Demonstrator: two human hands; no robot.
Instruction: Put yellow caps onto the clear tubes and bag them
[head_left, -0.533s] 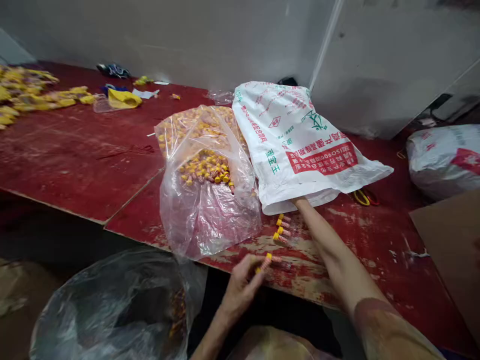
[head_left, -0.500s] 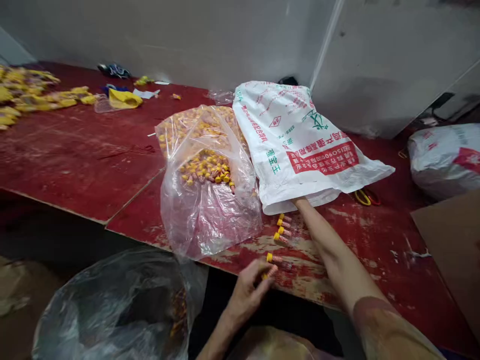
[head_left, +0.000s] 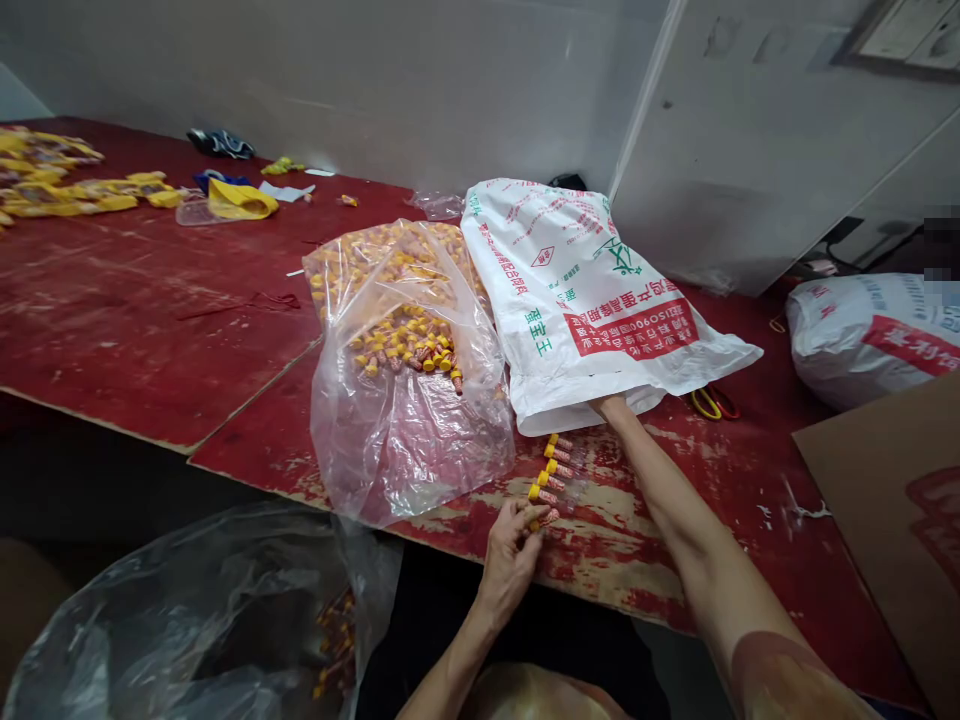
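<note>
My left hand [head_left: 514, 545] is at the table's front edge, thumb and fingers closed on a small yellow-capped tube [head_left: 552, 517] with a red-and-white body. Just beyond it, several similar tubes [head_left: 556, 468] lie side by side in a slanted row, caps to the left. My right hand [head_left: 611, 408] reaches into the open mouth of a white woven sack [head_left: 555, 300] with red and green print. Only the wrist and forearm show; its fingers are hidden inside. Left of the sack, a clear plastic bag [head_left: 412, 440] lies open with many yellow-capped tubes [head_left: 420, 340] in it.
Below the table's left front edge is a large clear plastic liner [head_left: 165, 610] with some tubes inside. Yellow-handled scissors [head_left: 706, 404] lie right of the sack. A cardboard box [head_left: 885, 500] and another stuffed sack [head_left: 862, 335] stand at right. Yellow strips [head_left: 82, 195] lie far left.
My left hand has moved slightly up with its tube, close against the row. The tube that lay apart now sits in the row. The right hand stays in the sack; the view has shifted.
</note>
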